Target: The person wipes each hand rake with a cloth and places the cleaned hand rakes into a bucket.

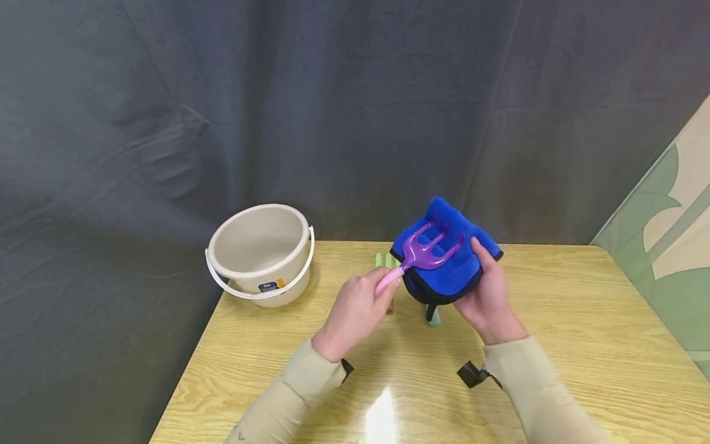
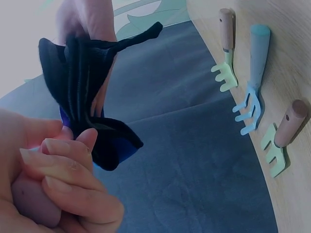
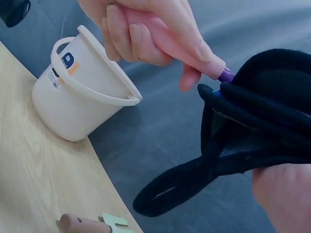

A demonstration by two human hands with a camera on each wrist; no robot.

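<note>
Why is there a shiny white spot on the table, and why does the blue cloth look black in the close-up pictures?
Head view: a lamp's glare on the glossy table. Left wrist view: the cloth is dim against a bright background, and the left hand is blurry from closeness. Right wrist view: the cloth is dark too.

You can read no words or numbers here. The beige bucket (image 1: 261, 253) at the tabletop's (image 1: 582, 320) far left corner carries a small dark-and-orange sticker (image 3: 68, 62) and a white barcode-type label (image 3: 53, 77), both too small to make out.
</note>
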